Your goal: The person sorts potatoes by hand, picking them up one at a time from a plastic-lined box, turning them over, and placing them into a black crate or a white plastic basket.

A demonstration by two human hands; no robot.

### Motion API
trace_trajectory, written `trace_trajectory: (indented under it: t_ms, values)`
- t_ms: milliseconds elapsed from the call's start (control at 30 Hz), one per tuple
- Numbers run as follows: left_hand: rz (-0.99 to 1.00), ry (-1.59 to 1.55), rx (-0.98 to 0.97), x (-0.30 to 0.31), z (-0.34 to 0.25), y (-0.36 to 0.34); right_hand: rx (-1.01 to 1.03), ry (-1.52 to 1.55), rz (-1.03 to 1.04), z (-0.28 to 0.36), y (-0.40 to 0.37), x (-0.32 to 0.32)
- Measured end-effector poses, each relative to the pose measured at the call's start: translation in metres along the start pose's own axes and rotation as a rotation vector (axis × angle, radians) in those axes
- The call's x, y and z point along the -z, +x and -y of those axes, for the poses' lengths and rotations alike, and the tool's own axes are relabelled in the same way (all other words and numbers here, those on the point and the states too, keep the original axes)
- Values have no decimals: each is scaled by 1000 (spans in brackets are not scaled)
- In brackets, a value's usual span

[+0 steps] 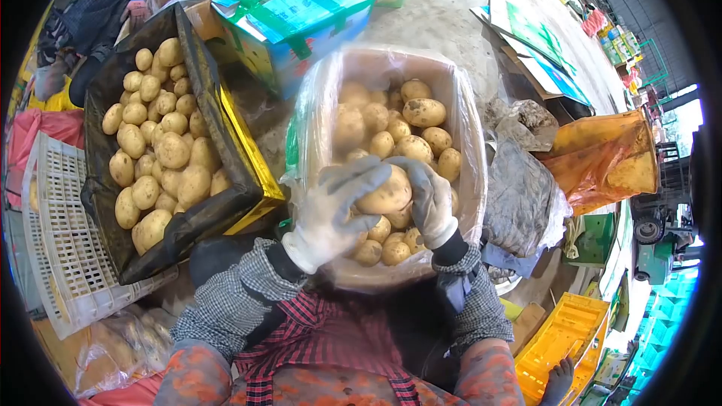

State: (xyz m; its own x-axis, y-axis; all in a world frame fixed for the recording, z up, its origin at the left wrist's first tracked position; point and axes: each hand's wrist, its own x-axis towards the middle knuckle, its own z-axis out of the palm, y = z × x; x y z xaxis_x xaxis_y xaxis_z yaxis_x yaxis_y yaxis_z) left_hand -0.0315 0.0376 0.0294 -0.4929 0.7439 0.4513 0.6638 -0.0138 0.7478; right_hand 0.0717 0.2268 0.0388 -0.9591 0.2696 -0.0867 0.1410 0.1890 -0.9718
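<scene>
In white-and-grey work gloves, my left hand (pixel 336 210) and my right hand (pixel 429 204) close around one large potato (pixel 386 191) from both sides. They hold it above a box lined with clear plastic (pixel 468 116), which stands right in front of my body. Many loose potatoes (pixel 412 149) lie inside that box, some of them hidden under my hands and forearms. To the left, a black-lined crate (pixel 197 49) with a yellow side is heaped with more potatoes (pixel 154 135).
A blue carton (pixel 301 0) with green tape sits behind the box. White plastic crates (pixel 71 233) lie at left, near another person's gloved hand (pixel 136 12). An orange bag (pixel 605 158), grey plastic sheeting (pixel 523 195) and a yellow crate (pixel 560 331) are at right; a dark hand (pixel 558 382) shows beside that crate.
</scene>
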Motion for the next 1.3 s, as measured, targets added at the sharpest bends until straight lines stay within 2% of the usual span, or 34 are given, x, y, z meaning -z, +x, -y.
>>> trace_trajectory:
  t_ms: [67,167,267,367,467,533,600,667,700,767,867,900,1000,1200,1267,1300]
  values:
    - [-28,156,-78,0,-3,2,144,68,2,-2,2,0]
    - [-88,-50,162,0,-5,2,216,40,72,7,-2,1]
    - [-39,-270,211,-4,3,1,271,62,92,10,-3,-2]
    - [-10,-342,208,-2,1,3,276,253,94,-8,-2,-13]
    - [-3,-245,203,2,2,2,209,316,61,-6,-10,-23]
    - [-10,-326,202,10,-4,5,50,495,65,-11,-6,-30]
    - [-26,-339,208,15,-7,6,-88,555,144,-6,-6,-30]
    - [-43,-290,223,18,-7,4,-167,490,272,10,-12,-30]
    - [-76,-412,318,18,-10,4,-184,453,325,12,-14,-31]
    - [-144,-658,507,16,-17,6,-103,368,331,1,-17,-33]
    - [-213,-802,380,8,2,2,125,239,133,-2,-22,-36]
    - [-218,-747,348,6,7,1,108,326,129,-5,-19,-36]
    - [-237,-618,409,10,-4,7,151,220,147,-8,-15,-27]
    - [-266,-749,401,7,-13,6,247,14,128,1,-13,-18]
    - [-257,-787,397,3,-11,2,384,-98,64,4,-10,-18]
    - [-252,-669,346,2,-12,3,452,-154,31,5,-9,-19]
